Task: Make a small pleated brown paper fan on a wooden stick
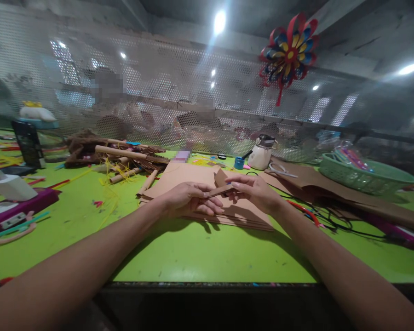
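My left hand (188, 198) pinches one end of a narrow brown paper strip (220, 190), its lower fingers loosely stretched beneath. The other end is held between the thumb and fingers of my right hand (255, 189). Just behind the strip a folded brown paper flap (221, 176) stands up; whether it belongs to the strip I cannot tell. Both hands are over a stack of brown paper sheets (189, 174) lying on the green table (193, 257).
Left of the stack lie rolled brown paper tubes (120, 152) and yellow strands. A purple power strip (31, 207) and a phone (28, 145) are farther left. Behind stand a blue jar (239, 162) and a white kettle (261, 154). Rightward are cables and a green basket (369, 174).
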Tool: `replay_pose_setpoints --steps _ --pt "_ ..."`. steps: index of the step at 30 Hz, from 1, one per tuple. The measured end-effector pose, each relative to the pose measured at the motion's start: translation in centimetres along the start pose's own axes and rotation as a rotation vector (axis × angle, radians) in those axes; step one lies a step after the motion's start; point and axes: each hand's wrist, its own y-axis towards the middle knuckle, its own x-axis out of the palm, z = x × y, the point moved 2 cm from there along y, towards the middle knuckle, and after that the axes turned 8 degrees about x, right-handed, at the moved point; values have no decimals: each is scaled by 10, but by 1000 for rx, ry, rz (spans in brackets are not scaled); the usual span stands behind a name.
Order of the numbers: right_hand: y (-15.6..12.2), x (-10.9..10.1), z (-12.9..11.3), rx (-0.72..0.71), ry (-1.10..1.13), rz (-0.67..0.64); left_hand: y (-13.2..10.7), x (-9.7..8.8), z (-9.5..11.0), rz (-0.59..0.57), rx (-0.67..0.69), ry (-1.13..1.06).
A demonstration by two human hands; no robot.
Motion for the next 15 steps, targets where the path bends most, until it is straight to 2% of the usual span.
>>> replay_pose_setpoints --steps 3,6,15 --pt "1 3 1 -39 -13 -1 0 2 2 -6 9 2" --pt "1 6 1 -83 -11 55 0 3 1 -22 -25 28" --pt "4 18 7 -52 58 124 1 6 -8 29 -83 132"
